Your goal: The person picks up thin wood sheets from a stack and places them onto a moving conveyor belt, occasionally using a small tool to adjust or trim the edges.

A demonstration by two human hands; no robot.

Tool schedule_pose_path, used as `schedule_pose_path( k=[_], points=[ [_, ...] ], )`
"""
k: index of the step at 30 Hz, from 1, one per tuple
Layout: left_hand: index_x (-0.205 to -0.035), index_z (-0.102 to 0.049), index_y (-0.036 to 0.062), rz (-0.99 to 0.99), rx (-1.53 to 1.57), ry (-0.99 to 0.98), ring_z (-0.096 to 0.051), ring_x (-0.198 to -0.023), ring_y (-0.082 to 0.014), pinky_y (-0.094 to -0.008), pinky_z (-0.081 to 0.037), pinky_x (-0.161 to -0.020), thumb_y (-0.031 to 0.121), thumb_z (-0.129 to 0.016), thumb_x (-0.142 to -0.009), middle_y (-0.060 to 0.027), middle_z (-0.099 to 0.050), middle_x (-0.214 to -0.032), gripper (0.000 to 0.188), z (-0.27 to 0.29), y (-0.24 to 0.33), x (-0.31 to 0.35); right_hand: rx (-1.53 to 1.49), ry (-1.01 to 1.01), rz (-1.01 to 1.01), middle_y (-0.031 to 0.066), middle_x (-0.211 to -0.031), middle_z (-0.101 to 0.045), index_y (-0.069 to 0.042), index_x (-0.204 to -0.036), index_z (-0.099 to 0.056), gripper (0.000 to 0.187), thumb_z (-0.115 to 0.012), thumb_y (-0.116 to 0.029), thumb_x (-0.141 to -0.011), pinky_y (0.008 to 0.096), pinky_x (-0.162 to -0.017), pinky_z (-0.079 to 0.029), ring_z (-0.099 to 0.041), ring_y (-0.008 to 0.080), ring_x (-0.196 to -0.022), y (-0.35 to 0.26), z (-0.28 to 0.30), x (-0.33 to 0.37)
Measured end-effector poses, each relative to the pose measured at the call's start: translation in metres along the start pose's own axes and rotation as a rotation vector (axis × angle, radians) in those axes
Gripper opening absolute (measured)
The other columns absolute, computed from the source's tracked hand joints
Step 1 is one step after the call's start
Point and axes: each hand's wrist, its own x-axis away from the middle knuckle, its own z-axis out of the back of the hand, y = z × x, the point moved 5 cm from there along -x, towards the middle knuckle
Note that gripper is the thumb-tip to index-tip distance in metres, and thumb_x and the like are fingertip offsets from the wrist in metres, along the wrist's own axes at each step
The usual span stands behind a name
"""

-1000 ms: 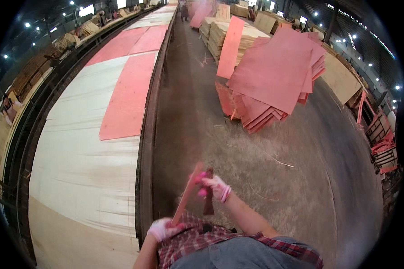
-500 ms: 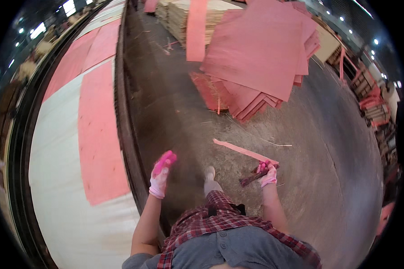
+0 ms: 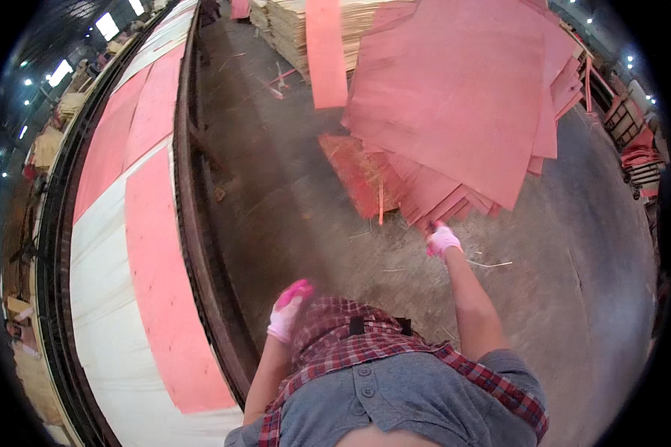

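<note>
Head view: the gloved right hand (image 3: 443, 240), at three o'clock, is at the near corner of a fanned stack of pink sheets (image 3: 455, 104) filling one o'clock; whether its fingers pinch anything cannot be told. The gloved left hand (image 3: 291, 304), at seven, shows nothing held, its finger gap unclear. On the long bench (image 3: 194, 201), a pink panel (image 3: 164, 283) at nine and pink pieces (image 3: 127, 123) at ten seem already laid; pale layer (image 3: 101, 298) remains uncovered, and the large stack appears left.
</note>
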Motion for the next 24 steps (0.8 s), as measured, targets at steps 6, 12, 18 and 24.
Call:
schedule_pose_path(
  k=[6, 12, 18, 24],
  points=[
    [-0.120, -0.053, 0.0008, 0.049, -0.135, 0.058, -0.059, -0.104, -0.0223, -0.0345, -0.045, -0.092, 0.026, -0.063, -0.086, -0.0108, -0.059, -0.117, 0.044, 0.062, 0.032, -0.161, 0.194, -0.289, -0.229, 0.0126, -0.089, -0.069, -0.006, -0.085, -0.071, 0.023, -0.060, -0.022, -0.073, 0.0355, -0.070, -0.052, -0.067, 0.0240, -0.078, -0.018, 0.038, -0.085],
    [-0.118, -0.053, -0.0021, -0.003, -0.247, -0.155, -0.059, -0.102, -0.0253, -0.0379, -0.047, -0.093, 0.025, -0.067, -0.083, -0.0135, -0.058, -0.115, 0.046, 0.043, 0.106, -0.372, 0.441, 0.022, -0.425, 0.0153, -0.101, -0.062, -0.003, -0.118, -0.052, 0.058, -0.070, -0.029, -0.068, 0.0375, -0.057, -0.053, -0.065, 0.0213, -0.086, 0.027, 0.086, -0.129],
    [-0.118, -0.055, 0.0010, 0.136, -0.468, -0.484, -0.058, -0.098, -0.0134, -0.0270, -0.044, -0.089, 0.022, -0.064, -0.085, -0.0041, -0.062, -0.107, 0.040, -0.095, 0.130, -0.524, -0.826, 0.566, -0.308, 0.0092, -0.113, -0.058, -0.003, -0.134, -0.038, 0.068, -0.067, -0.025, -0.077, 0.0339, -0.064, -0.054, -0.060, 0.0230, -0.094, 0.024, 0.202, -0.122],
    [-0.123, -0.052, 0.0024, 0.183, -0.482, -0.768, -0.057, -0.103, -0.0145, -0.0280, -0.044, -0.091, 0.014, -0.061, -0.085, -0.0061, -0.061, -0.112, 0.040, -0.270, 0.123, -0.608, -0.831, 0.899, 0.133, 0.0034, -0.094, -0.057, -0.004, -0.111, -0.050, 0.039, -0.067, -0.015, -0.079, 0.0270, -0.053, -0.048, -0.057, 0.0117, -0.078, 0.000, 0.471, -0.167]
  ],
)
